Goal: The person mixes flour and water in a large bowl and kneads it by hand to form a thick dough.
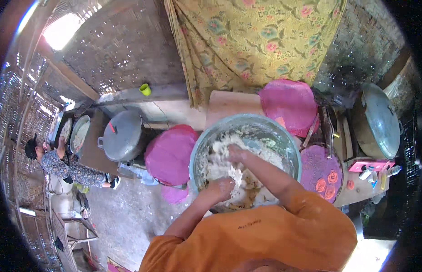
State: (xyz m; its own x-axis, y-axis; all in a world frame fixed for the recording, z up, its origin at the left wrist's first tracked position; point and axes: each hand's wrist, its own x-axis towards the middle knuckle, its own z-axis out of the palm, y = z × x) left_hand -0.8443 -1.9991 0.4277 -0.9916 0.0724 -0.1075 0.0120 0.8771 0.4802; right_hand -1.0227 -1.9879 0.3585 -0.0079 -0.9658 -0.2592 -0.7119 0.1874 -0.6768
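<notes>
Head view: the left hand [223, 187] is sitting half-curled by pale floury mixture [216, 171], the right hand [237, 153] resting in it — fingers blurring, so its openness and either's grip I cannot tell. The deep basin [246, 119] is surrounding the mixture, presumably containing spills; the orange shirt [265, 233] is hiding part of its near rim.

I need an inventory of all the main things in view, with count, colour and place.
Large round plastic basin: 1, blue-grey, centre
Crumbly floury mixture: one mass, mostly white, inside basin
Floral cloth curtain: 1, yellow, top centre
Broad rounded coverings: at least 3, magenta to purple, either side of basin
Large lidded metal pots: 2, silver-grey, left and far right
Small cup: 1, yellow-green, upper-left ledge
Other person: 1, dark patterned clothes, far left
Own shirt: 1, orange, bottom
Left hand: 1, flour-whitened, in basin
Right hand: 1, flour-whitened, in basin
</notes>
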